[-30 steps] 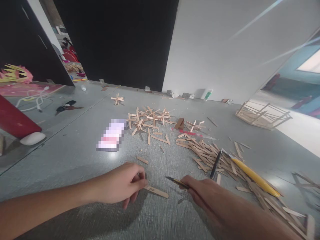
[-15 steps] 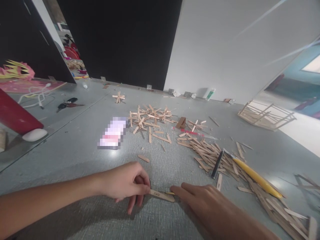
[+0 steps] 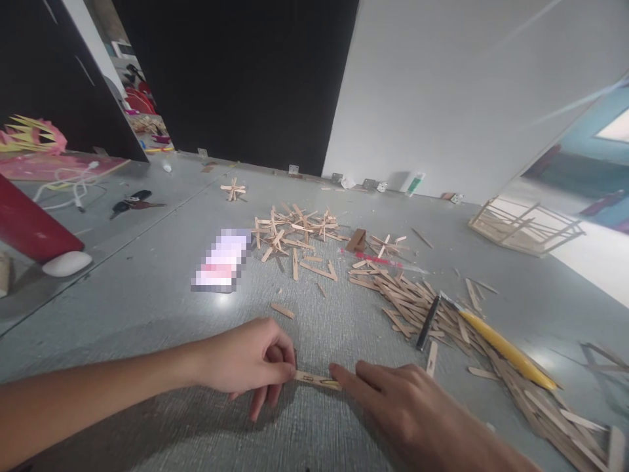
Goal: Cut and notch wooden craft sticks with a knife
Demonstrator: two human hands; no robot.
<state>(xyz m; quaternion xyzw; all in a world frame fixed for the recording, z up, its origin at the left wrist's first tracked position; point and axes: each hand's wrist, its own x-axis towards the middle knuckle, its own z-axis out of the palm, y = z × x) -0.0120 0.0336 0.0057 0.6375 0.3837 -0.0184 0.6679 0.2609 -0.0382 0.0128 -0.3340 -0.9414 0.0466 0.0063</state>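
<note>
A wooden craft stick [image 3: 317,380] is held low over the grey tabletop. Its left end is pinched between thumb and finger of my left hand [image 3: 263,364]. A small dark-outlined rectangle shows on the stick's face. My right hand [image 3: 393,396] is closed with its fingertips at the stick's right end. A slim yellow piece [image 3: 331,383] pokes out from those fingertips and lies against the stick; its kind is mostly hidden by the fingers.
Beyond my hands lie joined stick pieces [image 3: 299,226] and a phone with a blurred screen [image 3: 223,262]. To the right are a pile of craft sticks [image 3: 407,298], a black pen-like tool [image 3: 428,322] and a yellow-handled tool [image 3: 511,347]. A stick frame [image 3: 523,229] stands farther back.
My right fingertips have shifted slightly left, bringing the yellow piece against the stick. The stick has turned a little, so its face looks narrower. My left hand keeps its pinch.
</note>
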